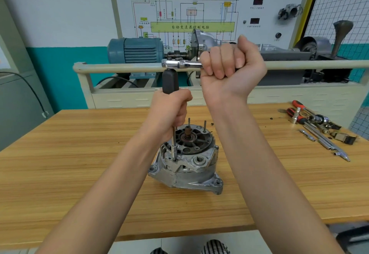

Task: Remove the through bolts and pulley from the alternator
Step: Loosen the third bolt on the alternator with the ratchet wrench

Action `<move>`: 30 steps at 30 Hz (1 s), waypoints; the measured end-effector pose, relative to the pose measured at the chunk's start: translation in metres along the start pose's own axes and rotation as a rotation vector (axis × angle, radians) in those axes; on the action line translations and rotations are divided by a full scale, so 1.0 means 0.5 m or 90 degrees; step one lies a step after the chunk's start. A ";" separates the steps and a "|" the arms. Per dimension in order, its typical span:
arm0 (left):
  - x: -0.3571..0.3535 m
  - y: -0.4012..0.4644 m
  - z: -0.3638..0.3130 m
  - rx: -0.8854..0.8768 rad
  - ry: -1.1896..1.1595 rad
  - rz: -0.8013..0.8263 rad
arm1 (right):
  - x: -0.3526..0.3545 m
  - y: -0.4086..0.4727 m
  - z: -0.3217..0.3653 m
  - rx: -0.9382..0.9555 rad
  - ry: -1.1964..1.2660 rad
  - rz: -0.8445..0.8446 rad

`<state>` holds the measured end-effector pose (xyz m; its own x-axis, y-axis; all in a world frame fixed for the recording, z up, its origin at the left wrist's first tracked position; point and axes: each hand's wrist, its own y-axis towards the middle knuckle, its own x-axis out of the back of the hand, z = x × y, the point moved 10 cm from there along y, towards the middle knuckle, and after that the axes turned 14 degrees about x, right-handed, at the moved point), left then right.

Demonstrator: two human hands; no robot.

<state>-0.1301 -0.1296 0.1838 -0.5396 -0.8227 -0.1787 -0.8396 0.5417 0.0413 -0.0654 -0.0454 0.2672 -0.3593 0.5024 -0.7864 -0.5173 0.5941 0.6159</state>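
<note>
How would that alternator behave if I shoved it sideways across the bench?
The alternator looks like thick cast metal, so probably heavy and stiff. It stands on end on the wooden table, wide at the base, so it would likely slide or rock rather than roll.

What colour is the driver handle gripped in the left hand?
Black. The driver handle held by the left hand shows best in the head view, the only one.

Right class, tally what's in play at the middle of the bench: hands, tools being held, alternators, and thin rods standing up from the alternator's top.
Hands: 2 (left hand, right hand)
Held tools: 2 (driver, ratchet)
Alternator: 1
Upright rods: 2
Total: 7
</note>
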 end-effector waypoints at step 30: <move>0.033 -0.017 -0.008 -0.065 0.032 -0.159 | -0.065 -0.046 0.026 0.097 -0.109 0.144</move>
<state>-0.1323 -0.1484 0.1846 -0.3148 -0.9377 -0.1468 -0.9478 0.3023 0.1014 -0.0316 -0.0672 0.2793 -0.3090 0.7238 -0.6169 -0.3116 0.5358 0.7848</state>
